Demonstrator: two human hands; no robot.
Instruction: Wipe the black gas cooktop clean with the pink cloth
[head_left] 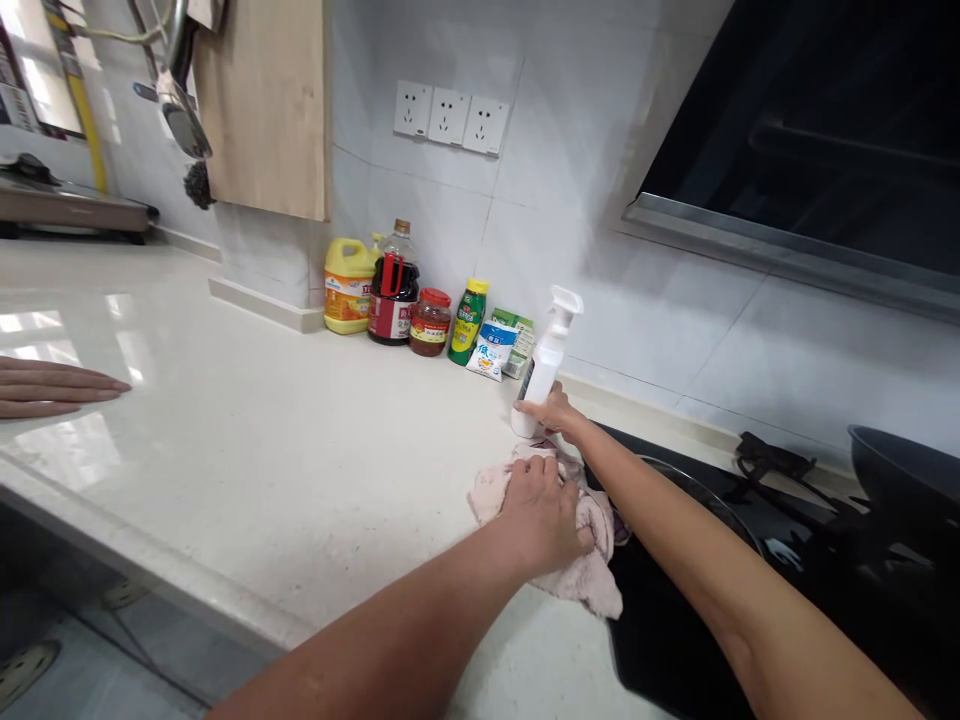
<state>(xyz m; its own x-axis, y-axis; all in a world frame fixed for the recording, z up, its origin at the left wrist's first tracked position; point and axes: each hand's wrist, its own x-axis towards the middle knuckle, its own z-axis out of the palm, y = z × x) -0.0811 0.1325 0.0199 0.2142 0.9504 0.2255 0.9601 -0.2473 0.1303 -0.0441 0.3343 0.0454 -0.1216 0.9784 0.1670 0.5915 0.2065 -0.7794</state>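
Note:
My right hand [556, 409] is closed around the lower part of a white spray bottle [548, 358], which leans slightly to the right near the wall. Just in front of it, my left hand [538, 512] presses down on a crumpled pale pink cloth [581, 585], with its fingers bent into the fabric. The cloth lies across the boundary between the light countertop [300, 450] and the black cooktop [660, 620]. Small crumbs or specks dot the counter left of the cloth.
Along the wall stand a yellow jug [348, 290], a dark sauce bottle [394, 295], a red-lidded jar [430, 325], a green bottle [467, 322] and a salt packet [492, 350]. Another person's hand [60, 388] rests at left. A wok [907, 470] sits right, beneath the range hood [810, 150].

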